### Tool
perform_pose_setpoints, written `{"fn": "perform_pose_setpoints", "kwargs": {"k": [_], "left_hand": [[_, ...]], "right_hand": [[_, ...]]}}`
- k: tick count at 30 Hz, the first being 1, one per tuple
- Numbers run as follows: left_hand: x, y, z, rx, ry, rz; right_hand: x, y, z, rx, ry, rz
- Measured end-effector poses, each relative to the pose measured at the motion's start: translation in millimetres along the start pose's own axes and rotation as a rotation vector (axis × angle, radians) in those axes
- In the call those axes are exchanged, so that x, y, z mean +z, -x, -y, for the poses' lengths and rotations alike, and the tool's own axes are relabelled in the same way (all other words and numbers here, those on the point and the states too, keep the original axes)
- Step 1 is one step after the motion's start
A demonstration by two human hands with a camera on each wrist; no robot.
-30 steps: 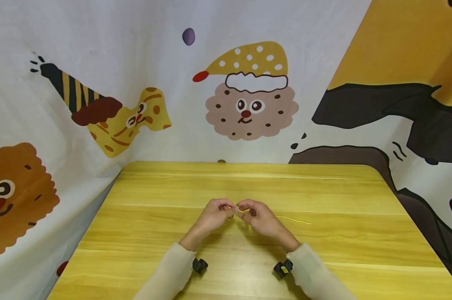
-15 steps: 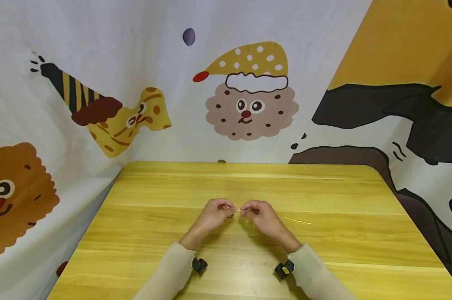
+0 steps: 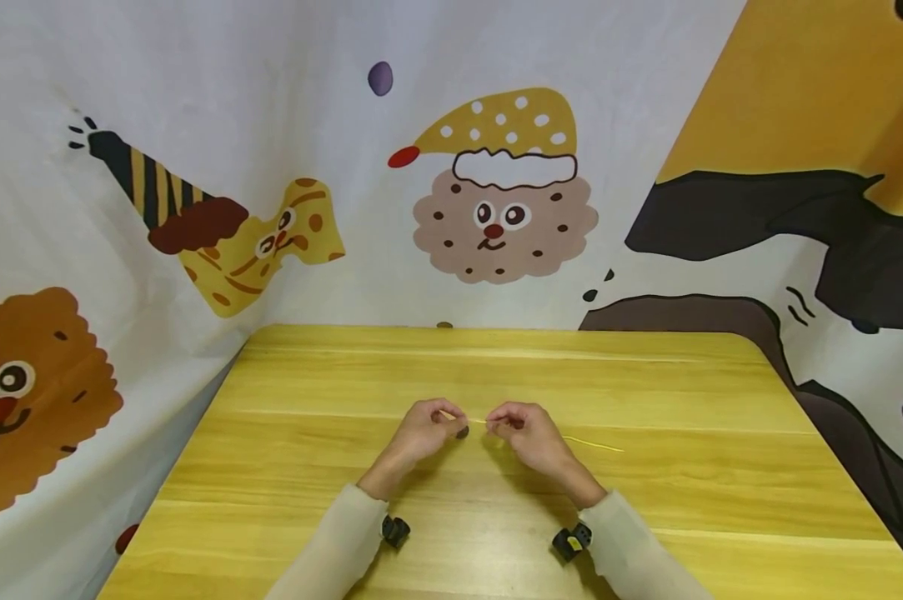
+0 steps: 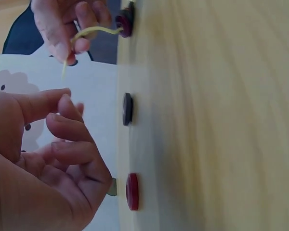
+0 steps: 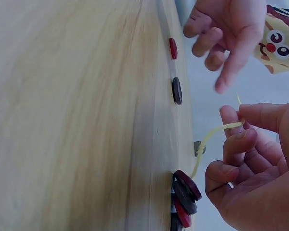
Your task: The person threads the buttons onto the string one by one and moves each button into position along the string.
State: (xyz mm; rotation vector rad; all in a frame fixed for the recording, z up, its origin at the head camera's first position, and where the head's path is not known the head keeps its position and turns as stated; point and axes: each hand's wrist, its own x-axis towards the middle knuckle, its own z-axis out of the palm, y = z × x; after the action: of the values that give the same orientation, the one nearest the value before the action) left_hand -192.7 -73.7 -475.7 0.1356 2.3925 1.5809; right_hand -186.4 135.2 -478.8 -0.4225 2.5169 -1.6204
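Observation:
Thumb and fingertips of my right hand (image 3: 524,435) pinch a yellow string (image 5: 217,129), and a short end sticks out past them. From this grip the string curves down to a cluster of flat red and dark discs (image 5: 187,193) on the table. My left hand (image 3: 421,429) has thumb and forefinger tips together at the string's free end; in the head view the string (image 3: 477,421) spans the small gap between the hands, though the contact is blurred. Near the left hand lie a loose dark disc (image 4: 128,109) and a red disc (image 4: 132,191). The string's tail (image 3: 594,443) runs right.
The yellow wood-grain table (image 3: 308,533) extends on all sides of the hands. Behind it hangs a white cloth (image 3: 331,100) with cartoon prints. Small black cameras sit on the left wrist (image 3: 395,531) and right wrist (image 3: 572,542).
The hands have drawn apart, the right one moving slightly right, so more string shows between them. A dark disc below the left fingertips is more visible.

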Motion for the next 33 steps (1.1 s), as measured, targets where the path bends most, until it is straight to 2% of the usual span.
{"fn": "perform_pose_setpoints", "kwargs": {"k": [7, 12, 33], "left_hand": [[-2.2, 0.6, 5.0, -0.03, -0.084, 0.028], [-2.5, 0.1, 5.9, -0.025, -0.14, 0.04], [2.0, -4.6, 2.8, -0.001, -0.344, -0.011]], "right_hand": [[-1.8, 0.3, -2.5, 0.003, -0.009, 0.002], [-2.4, 0.3, -3.8, 0.006, -0.008, 0.005], [-3.9, -1.1, -5.8, 0.01, -0.009, 0.011]]}}
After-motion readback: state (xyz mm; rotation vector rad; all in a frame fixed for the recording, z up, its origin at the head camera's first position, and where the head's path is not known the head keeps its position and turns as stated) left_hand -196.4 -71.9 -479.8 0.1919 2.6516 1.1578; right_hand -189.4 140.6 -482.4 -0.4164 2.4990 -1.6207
